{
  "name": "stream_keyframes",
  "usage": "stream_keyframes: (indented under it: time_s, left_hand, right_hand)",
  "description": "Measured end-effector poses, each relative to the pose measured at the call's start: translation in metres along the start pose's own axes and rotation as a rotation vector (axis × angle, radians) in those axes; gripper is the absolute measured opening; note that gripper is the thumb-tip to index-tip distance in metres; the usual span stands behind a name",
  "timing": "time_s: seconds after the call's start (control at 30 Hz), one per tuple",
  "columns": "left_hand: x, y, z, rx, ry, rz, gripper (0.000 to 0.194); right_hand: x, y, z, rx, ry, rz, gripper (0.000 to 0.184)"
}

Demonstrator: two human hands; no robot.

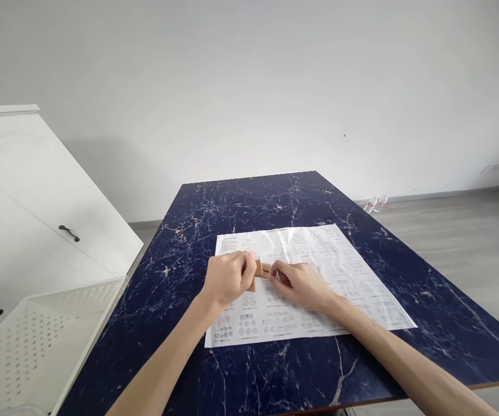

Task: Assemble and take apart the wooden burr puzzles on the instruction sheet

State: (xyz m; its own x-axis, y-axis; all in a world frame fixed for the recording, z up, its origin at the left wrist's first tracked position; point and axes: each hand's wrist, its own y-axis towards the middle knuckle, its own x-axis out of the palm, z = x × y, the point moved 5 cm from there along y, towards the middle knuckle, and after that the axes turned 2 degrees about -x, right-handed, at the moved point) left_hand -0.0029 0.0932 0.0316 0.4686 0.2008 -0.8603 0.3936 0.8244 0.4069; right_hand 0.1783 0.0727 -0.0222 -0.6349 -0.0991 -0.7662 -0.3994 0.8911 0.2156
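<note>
Small light-brown wooden pieces (266,270) lie between my two hands, above the left half of a printed paper sheet (318,260). One of them bears a dark mark. My left hand (229,277) is closed, thumb and bent fingers on the left-hand pieces, partly hiding them. My right hand (301,283) pinches the right end of the marked piece between thumb and fingertips. How the pieces join, and how many lie under the left fingers, I cannot tell.
The creased sheet rests on a dark blue marble-patterned table (240,202). At the left stand a white cabinet (36,190) with black handles and a white perforated bin (36,341). Clear plastic bottles (376,203) are near the wall on the right, beyond the table.
</note>
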Motion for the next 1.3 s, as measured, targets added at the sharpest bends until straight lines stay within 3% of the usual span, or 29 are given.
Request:
stream_keyframes:
  time_s: [0.1, 0.23, 0.33, 0.43, 0.57, 0.87, 1.1, 1.3]
  left_hand:
    - [0.005, -0.004, 0.009, 0.014, -0.044, -0.043, 0.062]
    - [0.003, -0.005, 0.008, -0.033, -0.096, -0.042, 0.065]
    - [0.001, -0.005, 0.006, -0.096, -0.169, -0.027, 0.065]
    - [0.004, -0.006, 0.011, -0.103, -0.251, -0.061, 0.063]
    - [0.009, -0.007, 0.018, -0.092, -0.356, -0.106, 0.059]
    - [0.024, -0.007, 0.010, -0.156, -0.391, -0.159, 0.050]
    - [0.028, -0.004, 0.002, -0.226, -0.456, -0.159, 0.044]
    - [0.041, -0.012, 0.008, -0.064, -0.138, -0.264, 0.028]
  right_hand:
    - [-0.004, -0.002, -0.003, -0.017, 0.273, 0.008, 0.008]
    - [-0.005, -0.004, -0.015, -0.097, 0.603, -0.172, 0.030]
    - [-0.001, -0.005, -0.022, -0.118, 0.609, -0.248, 0.031]
    - [0.002, -0.005, -0.026, -0.131, 0.498, -0.245, 0.031]
    - [0.004, -0.006, -0.029, -0.110, 0.530, -0.255, 0.033]
    - [0.003, -0.002, -0.022, 0.002, 0.465, -0.064, 0.030]
    - [-0.004, -0.002, -0.004, 0.117, 0.703, 0.075, 0.033]
    - [-0.016, -0.002, 0.015, 0.248, 0.890, 0.334, 0.036]
